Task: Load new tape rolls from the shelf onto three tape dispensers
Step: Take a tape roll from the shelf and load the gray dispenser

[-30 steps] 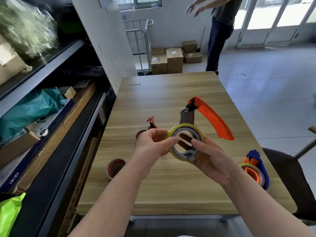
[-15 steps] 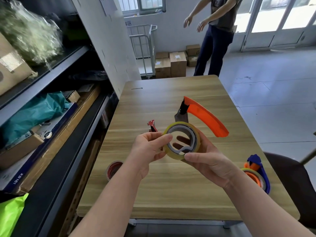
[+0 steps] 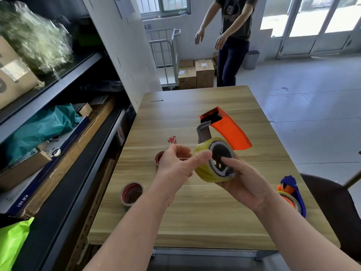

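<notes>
A wooden counter (image 3: 195,212) stands beside dark metal shelving (image 3: 64,75) in a bright, pale-floored room. Above it, the right hand (image 3: 244,180) grips an orange tape dispenser (image 3: 226,128) with a yellowish tape roll (image 3: 205,169) on its hub; the left hand (image 3: 175,165) pinches the roll's edge. On the counter lie a red-cored roll (image 3: 131,193) and a blue dispenser (image 3: 291,192). A person (image 3: 232,36) stands beyond.

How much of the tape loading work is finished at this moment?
Done: the blue dispenser already carries a roll. In hand: both hands press a yellowish roll onto the orange dispenser. Left: the red dispenser, mostly hidden, and a loose roll waiting on the table.
</notes>
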Demonstrator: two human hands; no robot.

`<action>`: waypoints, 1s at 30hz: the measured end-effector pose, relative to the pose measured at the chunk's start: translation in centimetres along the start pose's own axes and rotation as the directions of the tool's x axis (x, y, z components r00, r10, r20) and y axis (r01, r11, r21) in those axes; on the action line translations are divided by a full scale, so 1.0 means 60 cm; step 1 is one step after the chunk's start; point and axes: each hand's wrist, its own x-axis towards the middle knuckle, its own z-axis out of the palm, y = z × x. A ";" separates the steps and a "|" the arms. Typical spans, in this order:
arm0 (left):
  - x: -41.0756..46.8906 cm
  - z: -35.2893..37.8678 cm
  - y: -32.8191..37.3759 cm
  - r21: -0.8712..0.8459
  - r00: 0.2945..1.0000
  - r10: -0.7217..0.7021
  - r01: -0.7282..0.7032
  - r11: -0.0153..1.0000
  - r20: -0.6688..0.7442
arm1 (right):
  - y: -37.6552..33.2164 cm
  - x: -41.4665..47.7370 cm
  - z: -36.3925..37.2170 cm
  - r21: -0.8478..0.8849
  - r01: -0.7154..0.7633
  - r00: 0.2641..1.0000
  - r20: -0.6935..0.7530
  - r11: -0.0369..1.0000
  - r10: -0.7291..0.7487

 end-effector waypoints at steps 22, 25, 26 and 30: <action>-0.003 -0.005 0.006 -0.144 0.911 -0.064 0.133 0.981 0.407 | -0.010 0.009 0.022 -0.063 0.109 0.979 -0.164 0.992 -0.118; 0.000 -0.001 0.011 -0.175 0.920 -0.090 0.168 0.970 0.382 | -0.013 0.008 0.018 -0.097 0.088 0.980 -0.172 0.991 -0.104; 0.000 0.000 0.011 -0.200 0.929 -0.081 0.162 0.966 0.362 | -0.013 0.009 0.018 -0.101 0.078 0.982 -0.165 0.992 -0.094; 0.005 0.004 0.009 -0.329 0.975 -0.058 0.129 0.936 0.215 | -0.006 0.008 0.021 -0.391 0.061 0.962 -0.223 0.918 -0.159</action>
